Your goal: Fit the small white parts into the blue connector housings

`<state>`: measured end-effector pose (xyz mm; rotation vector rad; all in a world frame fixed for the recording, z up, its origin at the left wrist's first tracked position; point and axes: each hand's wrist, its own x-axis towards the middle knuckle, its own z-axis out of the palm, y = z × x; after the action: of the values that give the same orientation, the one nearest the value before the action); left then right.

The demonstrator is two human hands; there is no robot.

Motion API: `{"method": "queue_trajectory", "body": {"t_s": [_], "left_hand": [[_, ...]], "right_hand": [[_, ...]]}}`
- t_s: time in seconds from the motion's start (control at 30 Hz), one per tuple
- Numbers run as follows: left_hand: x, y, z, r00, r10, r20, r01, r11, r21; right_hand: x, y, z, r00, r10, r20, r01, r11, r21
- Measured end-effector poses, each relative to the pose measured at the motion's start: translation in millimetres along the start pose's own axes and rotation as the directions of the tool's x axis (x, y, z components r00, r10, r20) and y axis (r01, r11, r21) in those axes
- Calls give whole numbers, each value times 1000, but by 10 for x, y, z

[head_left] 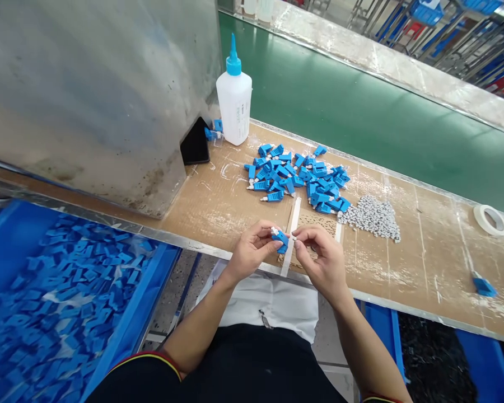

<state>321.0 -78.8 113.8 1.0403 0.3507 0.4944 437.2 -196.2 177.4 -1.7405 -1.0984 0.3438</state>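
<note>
Between the fingers of my left hand (252, 251) is a blue plastic part (280, 240) with a white tip, held above the front of the bench. Close by on its right, my right hand (322, 258) pinches a small pale piece (293, 237) between thumb and forefinger. Whether that piece touches the blue part I cannot tell. Beyond my hands lies a heap of similar blue parts (277, 172), many with white tips. A pile of small grey-white pieces (373, 217) spreads to the right of the heap.
A white bottle with a blue nozzle (235, 106) stands beside a metal panel (101, 101). Rightward on the cardboard-topped bench (407, 263) lie a tape roll (490, 220) and a single blue part (484, 285). A blue bin (121, 330) full of blue parts sits lower left. Behind runs a green belt (340, 95).
</note>
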Motion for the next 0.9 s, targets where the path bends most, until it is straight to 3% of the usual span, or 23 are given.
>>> {"method": "queue_trajectory", "body": {"t_s": [0.1, 0.2, 0.3, 0.37, 0.43, 0.5, 0.53, 0.6, 0.7, 0.8, 0.9], "left_hand": [[-1, -3, -3, 1000, 3, -17, -3, 1000, 2], [-3, -5, -10, 1000, -10, -19, 10, 1000, 9], [-4, -1, -18, 1000, -10, -4, 10, 1000, 8], [-5, 2, -23, 1000, -4, 7, 4, 1000, 8], [-6, 2, -26, 1000, 2, 8, -2, 1000, 13], [-8, 1, -26, 1000, 6, 3, -6, 1000, 25], [-10, 0, -25, 1000, 7, 1, -7, 1000, 30], [-12, -1, -20, 1000, 11, 3, -11, 999, 34], [-13, -3, -11, 1000, 14, 8, -14, 999, 30], [-12, -3, -5, 1000, 12, 2, -12, 999, 32], [-15, 3, -4, 1000, 9, -13, -9, 999, 37]], "right_hand": [[16, 39, 53, 979, 202, 20, -200, 945, 258], [34, 50, 21, 900, 408, 153, -425, 745, 515], [52, 22, -25, 823, 497, 273, -548, 572, 610], [42, 6, -55, 814, 501, 294, -568, 578, 586], [-4, 16, -91, 854, 468, 227, -517, 719, 465], [-87, 62, -136, 927, 357, 114, -372, 911, 176], [-137, 99, -158, 958, 275, 79, -274, 962, -13], [-240, 196, -196, 988, 122, 95, -81, 933, -352], [-348, 351, -218, 981, 18, 191, 106, 780, -617], [-356, 418, -235, 968, -21, 252, 200, 673, -712], [-288, 336, -297, 967, -40, 250, 203, 711, -673]]}}
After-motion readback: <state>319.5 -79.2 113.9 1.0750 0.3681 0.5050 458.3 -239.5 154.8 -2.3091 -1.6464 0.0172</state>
